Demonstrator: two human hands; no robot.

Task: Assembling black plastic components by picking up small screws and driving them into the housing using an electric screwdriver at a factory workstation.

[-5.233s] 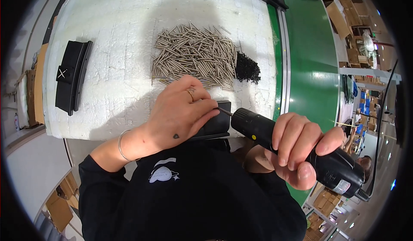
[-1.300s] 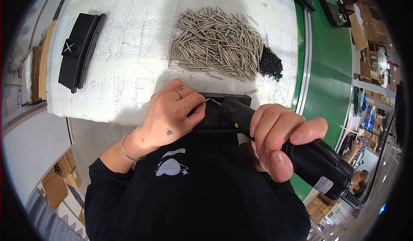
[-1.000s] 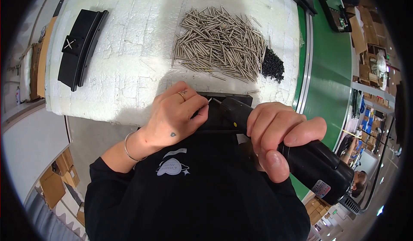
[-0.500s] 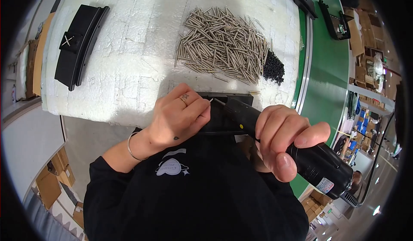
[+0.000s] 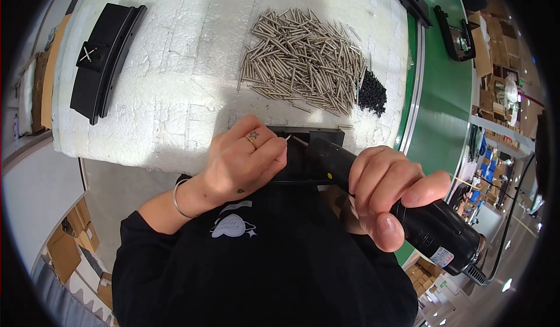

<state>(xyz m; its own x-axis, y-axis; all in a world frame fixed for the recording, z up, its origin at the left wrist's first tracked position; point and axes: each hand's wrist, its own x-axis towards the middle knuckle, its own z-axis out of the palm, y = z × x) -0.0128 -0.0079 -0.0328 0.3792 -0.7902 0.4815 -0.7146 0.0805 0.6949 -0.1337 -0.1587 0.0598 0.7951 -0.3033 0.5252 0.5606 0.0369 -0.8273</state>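
My left hand (image 5: pixel 248 158) is closed in a pinch at the near edge of the white foam-covered table, with the pale tip of a metal pin (image 5: pixel 288 137) showing past its fingertips. In my right hand (image 5: pixel 394 190) is a black corded electric screwdriver (image 5: pixel 440 228), its thin bit pointing left, close to the pin's tip. Beneath both hands lies a black plastic housing (image 5: pixel 326 134), largely hidden by the hands and the tool. Beyond it spreads a large heap of silver metal pins (image 5: pixel 303 61), beside a small pile of black screws (image 5: pixel 372 93).
A curved black housing (image 5: pixel 108 61) with two crossed pins on it lies at the left of the table (image 5: pixel 169 117). Another black part (image 5: pixel 411 0) is at the far right corner. A black casing (image 5: pixel 454 35) rests on the green surface (image 5: pixel 440 105). The screwdriver's cord runs up at right.
The screwdriver and my right hand have shifted very slightly right and down. My left hand keeps its pinch almost in place.
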